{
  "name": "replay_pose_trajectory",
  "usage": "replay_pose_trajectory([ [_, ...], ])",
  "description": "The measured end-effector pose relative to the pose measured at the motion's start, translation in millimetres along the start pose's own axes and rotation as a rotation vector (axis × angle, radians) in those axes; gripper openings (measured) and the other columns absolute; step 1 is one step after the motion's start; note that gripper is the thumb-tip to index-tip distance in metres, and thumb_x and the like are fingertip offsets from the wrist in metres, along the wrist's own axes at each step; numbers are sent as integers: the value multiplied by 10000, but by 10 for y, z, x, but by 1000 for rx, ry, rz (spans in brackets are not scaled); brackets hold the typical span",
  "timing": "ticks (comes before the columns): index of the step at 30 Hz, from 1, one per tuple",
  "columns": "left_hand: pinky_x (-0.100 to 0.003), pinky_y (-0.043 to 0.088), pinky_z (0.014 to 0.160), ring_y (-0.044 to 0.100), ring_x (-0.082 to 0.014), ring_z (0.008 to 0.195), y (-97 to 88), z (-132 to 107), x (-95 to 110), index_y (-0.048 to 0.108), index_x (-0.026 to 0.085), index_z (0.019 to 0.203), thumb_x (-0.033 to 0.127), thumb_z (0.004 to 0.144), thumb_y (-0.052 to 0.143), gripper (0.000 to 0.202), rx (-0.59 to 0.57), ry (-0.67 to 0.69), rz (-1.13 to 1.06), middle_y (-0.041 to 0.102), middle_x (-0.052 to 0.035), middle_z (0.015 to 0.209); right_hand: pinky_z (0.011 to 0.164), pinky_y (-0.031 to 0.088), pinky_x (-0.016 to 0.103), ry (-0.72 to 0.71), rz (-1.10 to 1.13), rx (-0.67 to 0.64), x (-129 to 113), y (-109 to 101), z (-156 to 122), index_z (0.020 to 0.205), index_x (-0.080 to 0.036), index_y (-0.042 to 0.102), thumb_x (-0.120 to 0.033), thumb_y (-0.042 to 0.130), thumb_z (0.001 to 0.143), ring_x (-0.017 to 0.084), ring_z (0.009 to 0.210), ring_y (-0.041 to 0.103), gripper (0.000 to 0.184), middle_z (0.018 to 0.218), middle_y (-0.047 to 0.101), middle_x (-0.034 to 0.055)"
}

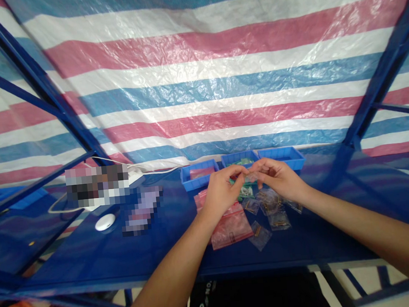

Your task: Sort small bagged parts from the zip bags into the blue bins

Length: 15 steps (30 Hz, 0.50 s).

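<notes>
A small clear plastic bag (252, 177) is stretched between my two hands, above the blue table. My left hand (225, 185) pinches its left side, and my right hand (281, 177) closes on its right side; what lies inside the bag is too small to make out. Under my left hand are pink plastic bags (230, 226) lying flat. Several clear bags with small brass-coloured parts, among them one bag (260, 235) near the front, lie below my right hand. Green circuit boards (246, 192) show beneath the fingers.
Behind my hands stand a blue bin (200, 175) with pink bags, a blue bin (239, 159) with green pieces and another blue bin (285, 155). Left are a white round case (105, 222), a blurred phone-like object (143, 210) and white cables (155, 170). Blue frame posts (380, 69) flank the table.
</notes>
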<state>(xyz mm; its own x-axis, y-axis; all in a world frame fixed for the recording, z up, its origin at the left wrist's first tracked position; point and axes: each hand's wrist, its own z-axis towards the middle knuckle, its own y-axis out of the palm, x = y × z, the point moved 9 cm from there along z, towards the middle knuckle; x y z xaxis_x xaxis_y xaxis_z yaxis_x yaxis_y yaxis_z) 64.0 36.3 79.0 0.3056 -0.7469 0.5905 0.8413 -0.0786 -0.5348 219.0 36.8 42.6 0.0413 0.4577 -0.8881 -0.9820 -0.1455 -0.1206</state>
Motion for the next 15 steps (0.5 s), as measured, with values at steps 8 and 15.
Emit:
replay_pose_trajectory([
  [8,-328,567,884,732,-202,947,-27,13,34,776,208,1038,125,926,603,222,20,28,30,792,-56,1045,767,601,402,77,122,-21,75,-53,-4,1048,-285,800,-481,701,946,203,737,705,242,984,781,30],
  [15,-307,589,810,743,-196,898,4,20,-46,776,187,1054,266,946,666,173,15,-65,-95,791,-79,1041,733,599,390,73,62,8,100,-52,16,1022,-263,759,-511,848,819,187,704,683,333,965,781,37],
])
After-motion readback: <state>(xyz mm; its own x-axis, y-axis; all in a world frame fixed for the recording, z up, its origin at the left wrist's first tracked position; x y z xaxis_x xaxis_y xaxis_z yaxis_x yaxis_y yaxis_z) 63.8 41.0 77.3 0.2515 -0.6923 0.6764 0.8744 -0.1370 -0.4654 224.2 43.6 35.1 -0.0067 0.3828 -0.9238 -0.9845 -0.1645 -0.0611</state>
